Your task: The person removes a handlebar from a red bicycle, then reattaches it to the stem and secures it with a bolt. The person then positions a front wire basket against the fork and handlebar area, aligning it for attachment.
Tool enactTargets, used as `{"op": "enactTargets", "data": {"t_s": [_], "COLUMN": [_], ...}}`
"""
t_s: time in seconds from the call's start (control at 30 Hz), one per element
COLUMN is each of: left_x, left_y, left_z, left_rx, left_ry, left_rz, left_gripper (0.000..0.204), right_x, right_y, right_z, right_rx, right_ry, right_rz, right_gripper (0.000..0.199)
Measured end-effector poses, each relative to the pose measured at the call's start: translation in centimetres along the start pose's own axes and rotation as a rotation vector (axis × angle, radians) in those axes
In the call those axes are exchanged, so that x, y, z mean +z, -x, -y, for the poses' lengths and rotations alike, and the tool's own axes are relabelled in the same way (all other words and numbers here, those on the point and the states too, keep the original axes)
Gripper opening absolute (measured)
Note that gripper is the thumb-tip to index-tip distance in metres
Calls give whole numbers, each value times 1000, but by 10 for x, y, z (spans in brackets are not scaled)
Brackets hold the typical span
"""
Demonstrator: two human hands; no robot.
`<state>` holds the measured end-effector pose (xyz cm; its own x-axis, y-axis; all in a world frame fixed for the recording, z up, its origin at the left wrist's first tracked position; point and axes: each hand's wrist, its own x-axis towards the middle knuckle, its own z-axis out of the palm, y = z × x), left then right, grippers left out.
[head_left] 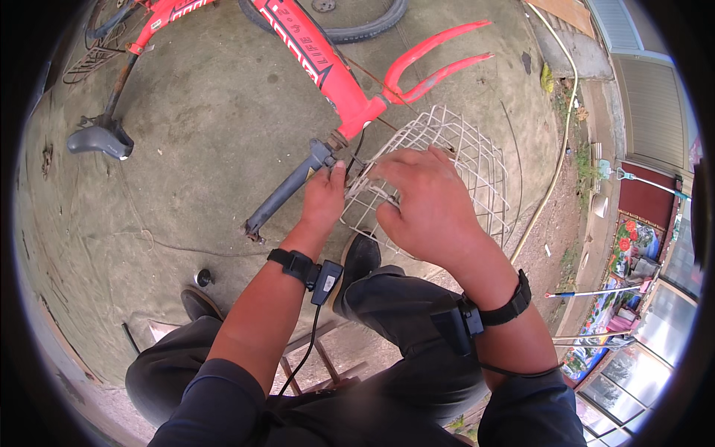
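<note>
A red bicycle frame (316, 67) lies on the ground ahead, its bare fork (439, 67) pointing right. From its head tube a dark grey handlebar stem (279, 195) runs down to the left. My left hand (322, 201) is closed at the stem's upper end by the clamp, thumb up; its other fingers are partly hidden. A pale wire basket (465, 145) rests right of the stem. Over its near side is my right hand (428, 201), fingers bent and thumb apart from the forefinger. Basket wires show through that gap.
A grey saddle (100, 140) on a rusty post lies at the left, and a wheel (365, 31) at the top. A small black part (202, 278) sits by my left shoe. Along the right run a pale hose (555, 167) and a step with mops. Thin cables cross the ground.
</note>
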<state>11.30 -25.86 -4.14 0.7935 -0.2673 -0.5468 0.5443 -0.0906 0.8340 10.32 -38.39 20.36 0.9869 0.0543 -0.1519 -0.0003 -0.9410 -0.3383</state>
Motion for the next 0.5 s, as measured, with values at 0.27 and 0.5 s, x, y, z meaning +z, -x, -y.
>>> {"op": "enactTargets", "data": {"t_s": [0.27, 0.5], "left_x": [-1, 1], "left_y": [5, 5], "left_z": [-16, -23], "left_rx": [-228, -274], "left_ry": [124, 268], "left_rz": [61, 16], "left_gripper": [40, 41], "right_x": [-4, -1], "right_y": [-1, -2], "right_z": [-1, 0], "right_rx": [23, -6], "right_ry": [-36, -30], "right_rz": [89, 10], "right_gripper": [35, 27]}}
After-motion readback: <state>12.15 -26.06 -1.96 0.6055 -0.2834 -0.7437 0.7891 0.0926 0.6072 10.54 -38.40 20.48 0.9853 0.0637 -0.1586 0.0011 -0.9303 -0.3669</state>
